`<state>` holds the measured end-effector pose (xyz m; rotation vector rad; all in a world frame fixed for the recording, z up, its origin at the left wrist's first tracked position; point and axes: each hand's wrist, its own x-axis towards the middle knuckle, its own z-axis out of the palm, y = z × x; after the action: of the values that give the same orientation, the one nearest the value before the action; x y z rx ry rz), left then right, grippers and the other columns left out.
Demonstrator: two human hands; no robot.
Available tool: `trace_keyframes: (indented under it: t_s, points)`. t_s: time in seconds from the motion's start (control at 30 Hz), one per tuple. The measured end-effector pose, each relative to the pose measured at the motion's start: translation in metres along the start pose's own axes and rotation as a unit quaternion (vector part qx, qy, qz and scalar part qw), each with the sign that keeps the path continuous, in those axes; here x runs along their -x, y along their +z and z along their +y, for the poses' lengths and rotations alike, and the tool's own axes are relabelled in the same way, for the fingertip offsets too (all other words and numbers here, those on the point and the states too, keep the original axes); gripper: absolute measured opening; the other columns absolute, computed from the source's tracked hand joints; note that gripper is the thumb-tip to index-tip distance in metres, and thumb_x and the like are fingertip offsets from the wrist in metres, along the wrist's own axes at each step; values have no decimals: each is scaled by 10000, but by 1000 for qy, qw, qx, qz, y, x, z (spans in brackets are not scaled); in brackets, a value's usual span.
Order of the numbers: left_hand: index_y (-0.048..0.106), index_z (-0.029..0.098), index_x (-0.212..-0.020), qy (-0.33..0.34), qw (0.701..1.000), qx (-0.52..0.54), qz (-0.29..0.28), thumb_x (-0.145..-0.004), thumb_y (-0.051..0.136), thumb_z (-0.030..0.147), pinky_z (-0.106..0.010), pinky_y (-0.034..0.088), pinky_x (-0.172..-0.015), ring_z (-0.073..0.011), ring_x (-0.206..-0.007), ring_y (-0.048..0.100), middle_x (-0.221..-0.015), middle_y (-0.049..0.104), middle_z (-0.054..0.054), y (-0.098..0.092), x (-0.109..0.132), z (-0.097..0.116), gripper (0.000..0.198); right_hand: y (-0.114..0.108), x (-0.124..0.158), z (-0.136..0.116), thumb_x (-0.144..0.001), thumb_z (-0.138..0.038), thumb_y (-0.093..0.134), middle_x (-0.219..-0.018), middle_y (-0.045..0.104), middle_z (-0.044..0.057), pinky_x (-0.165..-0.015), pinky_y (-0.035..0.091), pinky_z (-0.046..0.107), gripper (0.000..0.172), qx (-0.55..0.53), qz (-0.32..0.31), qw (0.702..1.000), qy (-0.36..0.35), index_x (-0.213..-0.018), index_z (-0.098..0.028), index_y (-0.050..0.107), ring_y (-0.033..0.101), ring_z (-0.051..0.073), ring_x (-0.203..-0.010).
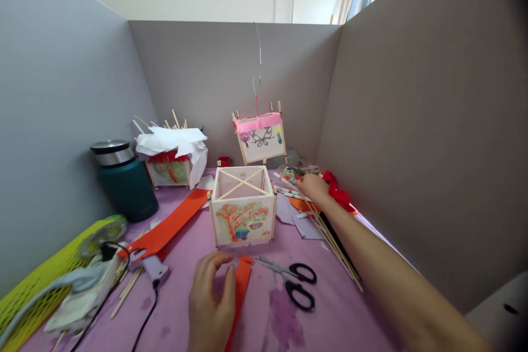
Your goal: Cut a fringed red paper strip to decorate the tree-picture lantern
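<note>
My left hand (212,297) rests low in the middle, fingers curved and thumb apart, with nothing visible in it. Right beside its thumb lies a narrow orange paper strip (239,297). My right hand (315,190) reaches into a pile of craft bits at the back right, over thin wooden sticks (330,236); its fingertips blend into the pile, so their grip is unclear. Between the hands stands a box-shaped paper lantern (243,223) with a drawn tree and crossed sticks on top. Black-handled scissors (291,280) lie in front of it, blades parted.
A teal flask (126,184) and a decorated box (169,170) with white paper stand left. Nearer are a wide orange strip (173,225), hot glue gun (152,268), tape roll (103,235) and power strip (84,291). Another lantern (264,143) hangs behind. Grey partitions (235,60) enclose the table.
</note>
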<state>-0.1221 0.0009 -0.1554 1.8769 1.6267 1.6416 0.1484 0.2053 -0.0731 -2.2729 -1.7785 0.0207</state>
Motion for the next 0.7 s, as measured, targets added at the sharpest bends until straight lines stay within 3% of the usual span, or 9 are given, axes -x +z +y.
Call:
trace_keyframes:
  t_s: [0.27, 0.53, 0.7]
  points:
    - [589, 200, -888, -32, 998, 50, -13, -862, 493, 289, -323, 471, -773, -200, -875, 568, -917, 609, -53, 3, -2, 7, 133, -61, 35, 43, -887, -386, 404, -886, 712, 131, -622, 383, 260, 394, -75, 120, 989, -43, -904, -143, 714, 649, 236, -821]
    - [597, 193, -890, -33, 996, 73, -45, -857, 498, 292, -322, 464, -755, -187, -816, 577, -887, 630, -45, 4, -5, 15, 144, -70, 53, 56, -826, -388, 485, -680, 657, 89, -524, 289, 260, 327, -137, 156, 977, -57, -721, -154, 688, 583, 205, -654]
    - [598, 192, -908, -1, 996, 91, -20, -866, 517, 297, -314, 450, -783, -185, -844, 576, -885, 630, -45, -13, -20, 42, 139, -86, 92, 48, -846, -437, 454, -599, 569, 19, -517, 298, 241, 364, -206, 191, 956, -87, -727, -164, 661, 490, 142, -575]
